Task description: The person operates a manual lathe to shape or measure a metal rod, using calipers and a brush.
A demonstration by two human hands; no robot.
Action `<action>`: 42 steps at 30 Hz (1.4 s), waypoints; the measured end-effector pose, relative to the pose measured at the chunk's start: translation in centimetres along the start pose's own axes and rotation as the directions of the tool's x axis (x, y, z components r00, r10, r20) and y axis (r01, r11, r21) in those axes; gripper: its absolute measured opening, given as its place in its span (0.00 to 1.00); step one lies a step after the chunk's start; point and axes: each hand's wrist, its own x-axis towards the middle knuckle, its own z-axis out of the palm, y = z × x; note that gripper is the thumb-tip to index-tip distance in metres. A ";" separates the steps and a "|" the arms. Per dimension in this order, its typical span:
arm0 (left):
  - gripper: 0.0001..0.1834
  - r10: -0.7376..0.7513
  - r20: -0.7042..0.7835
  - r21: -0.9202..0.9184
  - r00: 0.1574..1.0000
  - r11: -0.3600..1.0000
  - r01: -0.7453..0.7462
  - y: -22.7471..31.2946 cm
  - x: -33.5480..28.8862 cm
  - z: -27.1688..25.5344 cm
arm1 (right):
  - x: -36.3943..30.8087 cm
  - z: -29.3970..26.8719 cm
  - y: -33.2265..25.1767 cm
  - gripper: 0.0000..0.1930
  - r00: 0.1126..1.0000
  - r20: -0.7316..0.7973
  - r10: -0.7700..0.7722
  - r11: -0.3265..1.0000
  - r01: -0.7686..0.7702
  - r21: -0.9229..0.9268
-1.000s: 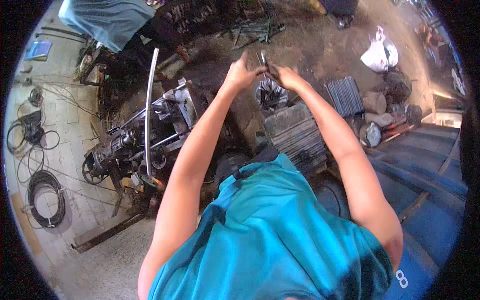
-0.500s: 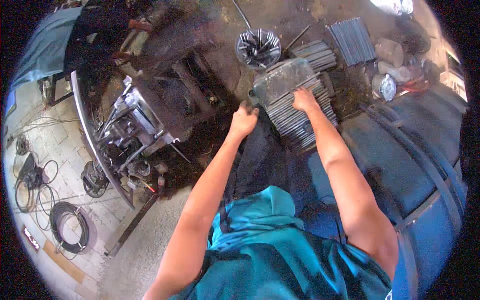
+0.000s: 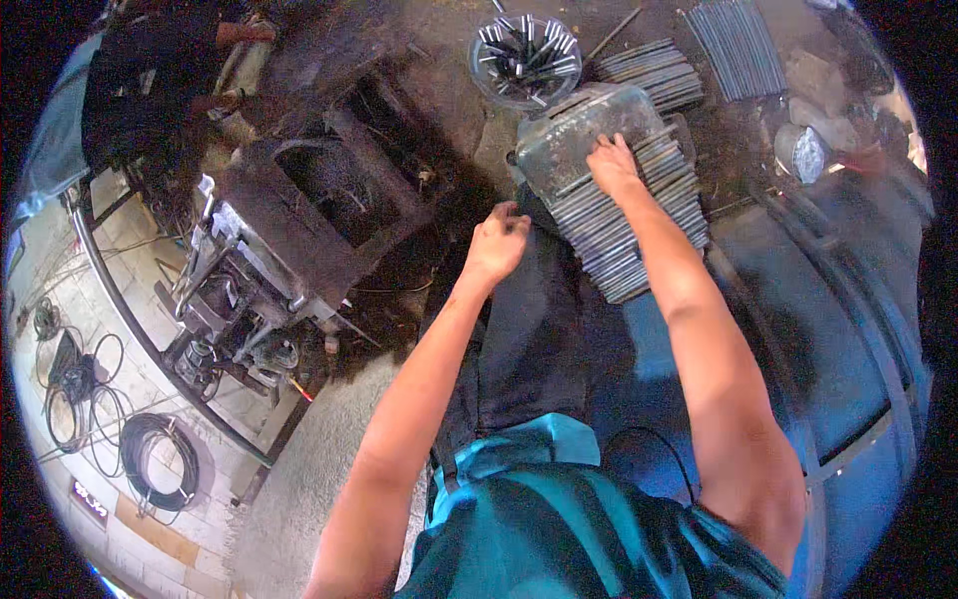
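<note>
My right hand (image 3: 614, 170) reaches over a stack of grey metal rods (image 3: 624, 245) where it meets a worn, pale flat tray (image 3: 574, 135). Its fingers are apart and stretched toward the tray, with nothing visible in them. To the left of the rods, above my dark trousers (image 3: 529, 329), my left hand (image 3: 499, 245) hangs with its fingers curled in. Whatever it may hold is too small or hidden to make out.
Beyond the tray stands a round clear tub (image 3: 524, 65) of short metal pieces. More rods (image 3: 654, 75) and a further row (image 3: 733, 50) lie to its right. A dark metal frame (image 3: 299, 220) is at left, a blue panelled surface (image 3: 798, 329) at right, and coiled hose (image 3: 160, 459) lower left.
My right hand has moved up from the rods toward the tray, and its fingers have spread. The left hand stays beside the stack, still curled. The whole view has shifted slightly.
</note>
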 end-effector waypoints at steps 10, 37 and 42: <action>0.37 0.195 -0.044 -0.998 0.980 0.046 -0.054 7.9 -11.8 -15.8 | -13.4 -32.2 -11.8 0.17 0.923 -0.355 -0.149 0.469 0.382 0.796; 0.50 0.615 -0.771 -0.614 0.166 -0.787 0.060 10.3 -49.0 -36.6 | -39.5 -61.1 -40.3 0.18 0.245 -0.668 -0.703 0.699 0.416 -0.582; 0.49 0.642 -0.741 -0.626 0.197 -0.767 0.143 8.8 -49.4 -37.7 | -41.1 -60.8 -43.3 0.18 0.164 -0.642 -0.749 0.656 0.317 -0.685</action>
